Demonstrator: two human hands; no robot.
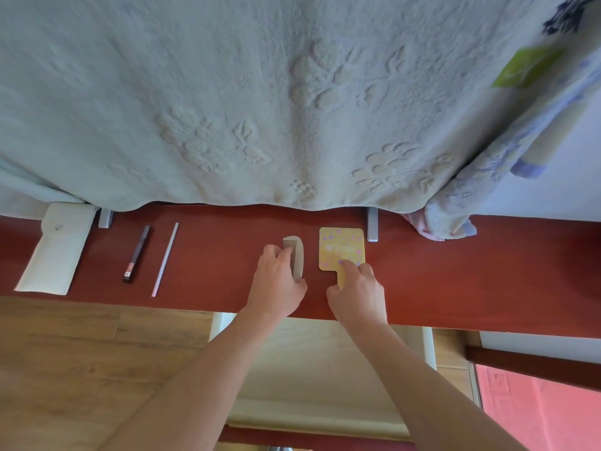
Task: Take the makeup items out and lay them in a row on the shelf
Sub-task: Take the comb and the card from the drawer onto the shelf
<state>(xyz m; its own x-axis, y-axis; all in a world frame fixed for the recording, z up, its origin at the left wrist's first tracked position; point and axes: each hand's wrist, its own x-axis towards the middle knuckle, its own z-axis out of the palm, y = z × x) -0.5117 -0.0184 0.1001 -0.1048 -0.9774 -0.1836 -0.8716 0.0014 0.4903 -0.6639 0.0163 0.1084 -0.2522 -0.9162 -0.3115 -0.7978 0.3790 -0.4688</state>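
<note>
While the left hand (276,281) curls fingers and thumb round the pale comb (294,255) in the middle of the frame, the right hand (357,294) pinches the yellow mirror (340,247) just beside it, forefinger laid on its face. Both things lie on the red shelf (487,271). The mirror's short handle is mostly hidden under the fingers, and its print is too blurred to read. Further left lie a dark pencil (136,253), a thin pale stick (165,259) and a white pouch (58,252).
</note>
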